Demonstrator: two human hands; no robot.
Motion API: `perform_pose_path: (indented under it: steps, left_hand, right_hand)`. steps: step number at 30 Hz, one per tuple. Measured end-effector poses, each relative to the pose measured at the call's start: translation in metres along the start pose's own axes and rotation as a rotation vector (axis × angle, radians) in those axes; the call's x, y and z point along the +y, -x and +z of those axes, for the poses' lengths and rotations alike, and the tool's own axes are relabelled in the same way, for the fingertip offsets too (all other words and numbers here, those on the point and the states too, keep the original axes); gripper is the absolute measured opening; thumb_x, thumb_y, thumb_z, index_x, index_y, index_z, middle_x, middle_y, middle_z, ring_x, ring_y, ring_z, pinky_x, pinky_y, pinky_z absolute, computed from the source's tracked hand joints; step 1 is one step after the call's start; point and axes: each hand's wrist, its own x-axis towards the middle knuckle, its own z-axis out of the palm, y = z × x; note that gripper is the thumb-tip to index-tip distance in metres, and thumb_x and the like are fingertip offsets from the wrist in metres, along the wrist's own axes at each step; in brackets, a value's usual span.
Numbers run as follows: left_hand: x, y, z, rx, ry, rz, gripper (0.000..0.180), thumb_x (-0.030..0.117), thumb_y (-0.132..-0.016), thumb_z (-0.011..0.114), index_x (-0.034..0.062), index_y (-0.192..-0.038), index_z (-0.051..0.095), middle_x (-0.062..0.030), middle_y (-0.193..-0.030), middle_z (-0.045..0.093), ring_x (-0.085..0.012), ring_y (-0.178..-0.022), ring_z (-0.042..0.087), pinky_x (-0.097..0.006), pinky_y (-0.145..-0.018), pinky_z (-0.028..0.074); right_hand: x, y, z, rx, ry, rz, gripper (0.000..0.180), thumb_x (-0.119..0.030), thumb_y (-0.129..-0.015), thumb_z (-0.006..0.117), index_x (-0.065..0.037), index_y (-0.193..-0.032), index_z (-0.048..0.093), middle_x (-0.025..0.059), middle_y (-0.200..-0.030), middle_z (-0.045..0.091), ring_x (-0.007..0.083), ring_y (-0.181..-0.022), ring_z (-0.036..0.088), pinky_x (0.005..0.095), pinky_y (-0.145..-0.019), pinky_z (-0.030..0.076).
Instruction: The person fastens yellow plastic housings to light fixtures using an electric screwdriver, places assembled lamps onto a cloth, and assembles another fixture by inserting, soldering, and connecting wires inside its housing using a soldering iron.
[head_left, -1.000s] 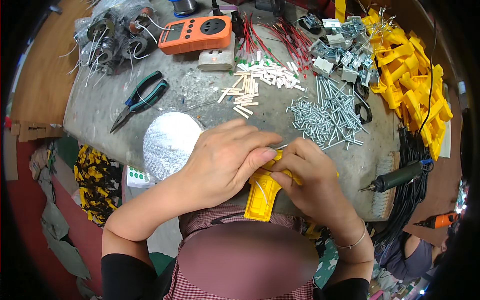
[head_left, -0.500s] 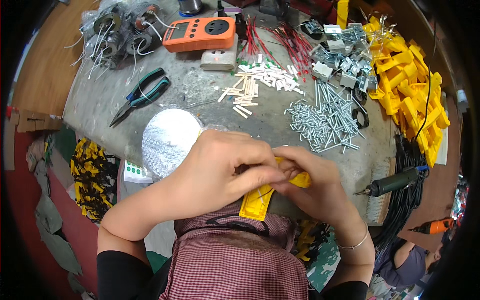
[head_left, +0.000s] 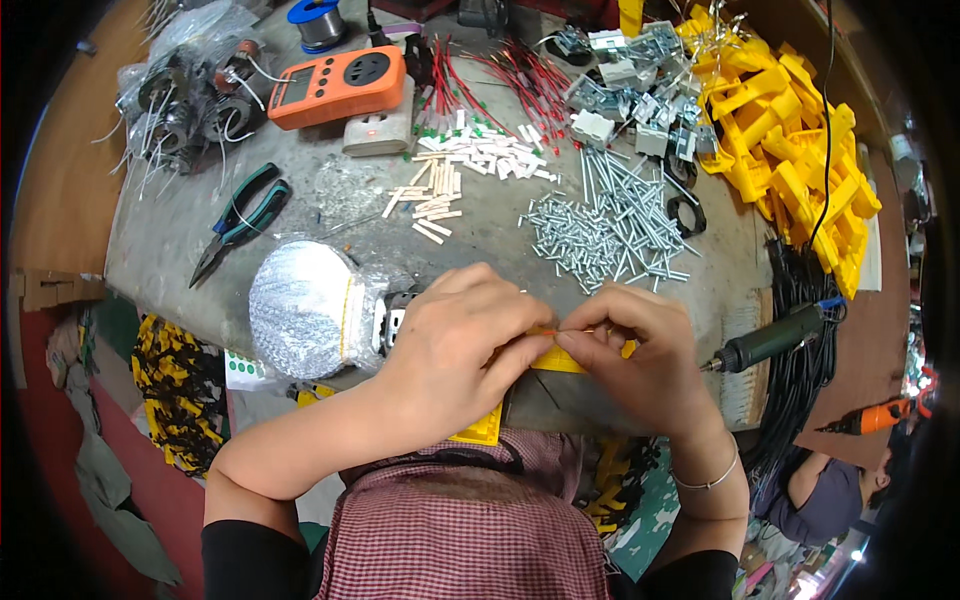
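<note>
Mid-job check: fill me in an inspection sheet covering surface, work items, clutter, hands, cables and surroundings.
Surface: grey tabletop, scuffed and stained.
Work items: yellow casing, partly hidden by the hands; screws piled loose beyond it.
Clutter: pliers, orange meter, foil-like disc, heaped yellow parts.
Hands: left hand and right hand meet fingertip to fingertip at the casing; what they pinch is too small to tell.
Cables: black bundle at the right edge; red wires at the back.
Surroundings: another person, lower right.
</note>
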Motion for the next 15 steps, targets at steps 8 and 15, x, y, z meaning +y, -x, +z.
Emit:
perform_pose_path:
  steps: [8,15]
  left_hand:
    - [0.003,-0.002,-0.002,0.069,-0.192,0.186,0.016,0.004,-0.072,0.073,0.005,-0.087,0.068,-0.0077,-0.079,0.062,-0.0269,-0.075,0.058,-0.036,-0.069,0.047]
    - [-0.005,0.01,-0.018,0.117,-0.105,-0.021,0.008,0.006,-0.075,0.073,0.0041,-0.082,0.069,-0.0072,-0.076,0.06,-0.0254,-0.074,0.056,-0.035,-0.069,0.044]
  right_hand:
    - [-0.005,0.0,-0.004,-0.042,-0.025,0.053,0.009,-0.001,-0.077,0.072,-0.003,-0.084,0.066,0.0047,-0.071,0.062,0.0088,-0.059,0.057,0.0237,-0.054,0.046]
    - [0.004,-0.026,0.003,0.014,0.248,-0.175,0.009,-0.005,-0.077,0.071,-0.004,-0.084,0.064,0.006,-0.078,0.061,0.0199,-0.071,0.063,0.0306,-0.063,0.051]
